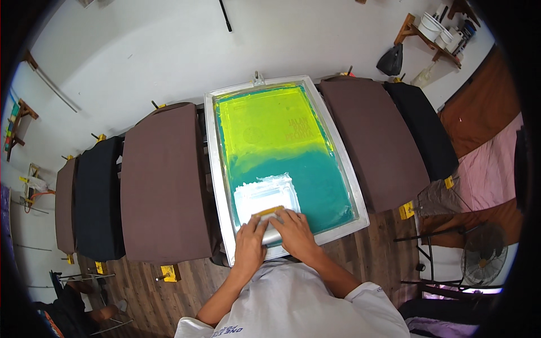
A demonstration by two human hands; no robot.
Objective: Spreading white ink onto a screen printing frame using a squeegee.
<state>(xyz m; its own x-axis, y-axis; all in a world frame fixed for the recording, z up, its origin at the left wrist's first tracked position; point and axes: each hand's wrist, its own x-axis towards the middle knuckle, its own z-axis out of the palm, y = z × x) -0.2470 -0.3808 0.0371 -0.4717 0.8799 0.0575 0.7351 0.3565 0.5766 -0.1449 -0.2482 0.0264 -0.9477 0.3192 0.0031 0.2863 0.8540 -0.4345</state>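
A silver-framed printing screen [355, 186] lies in front of me, its mesh yellow-green at the far part and teal at the near part. A patch of white ink [265, 193] covers the near left of the mesh. My left hand [251, 236] and my right hand [295, 230] are closed side by side on a squeegee [274, 238] at the near end of the ink. The squeegee has a pale body and a yellowish strip along its far side. My fingers hide part of it. A metal clamp [257, 79] sits at the screen's far edge.
Brown shirt-covered boards [163, 186] [375, 141] flank the screen, with black boards [98, 197] [425, 135] beyond them. Yellow brackets [169, 274] stick out at their ends. A fan [483, 256] stands at right. A shelf [434, 42] holds white tubs. Another person's leg [104, 312] shows at lower left.
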